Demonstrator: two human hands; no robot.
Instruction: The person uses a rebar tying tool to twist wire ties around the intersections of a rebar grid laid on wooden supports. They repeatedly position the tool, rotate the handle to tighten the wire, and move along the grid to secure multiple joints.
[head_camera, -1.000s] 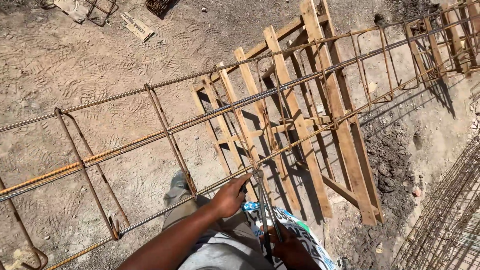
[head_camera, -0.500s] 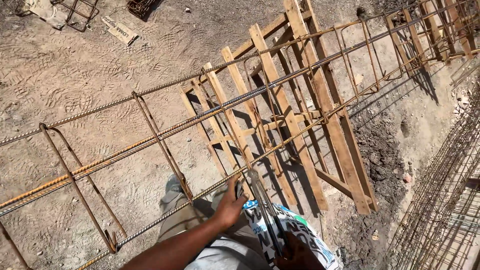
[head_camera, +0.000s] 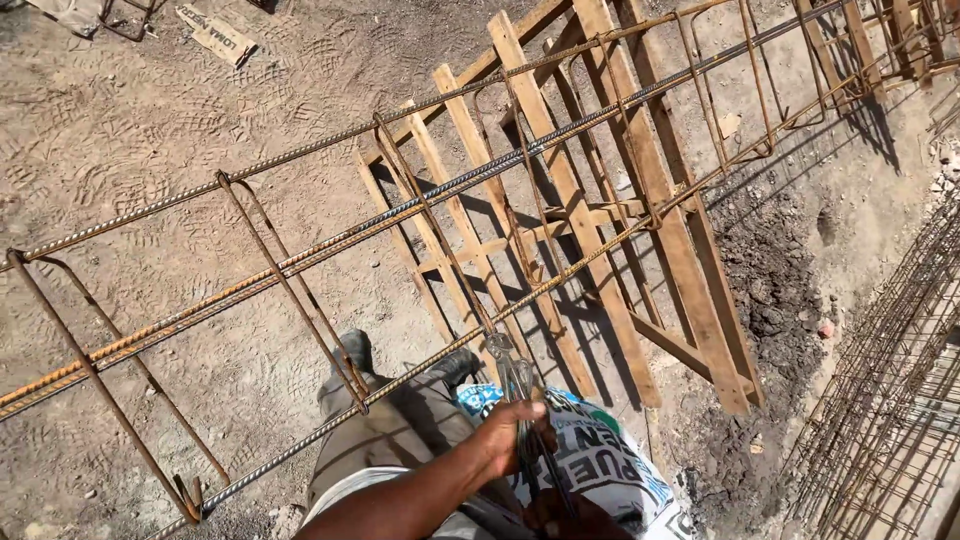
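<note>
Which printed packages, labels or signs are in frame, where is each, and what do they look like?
Printed sack: on the ground under the near rebar, beside the person's legs and the left hand; white woven bag, crumpled, with green, blue and black print.
Cardboard scrap: flat on the dirt at top left; tan, roughly rectangular, dark print.
No screens or signs visible.

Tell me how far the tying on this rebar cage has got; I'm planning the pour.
Done: the stirrups already stand spaced along the bars. In hand: the left hand holds pincers at the stirrup joint on the near bar. The right hand is mostly hidden. Whether the other joints are tied is too small to tell.
</note>
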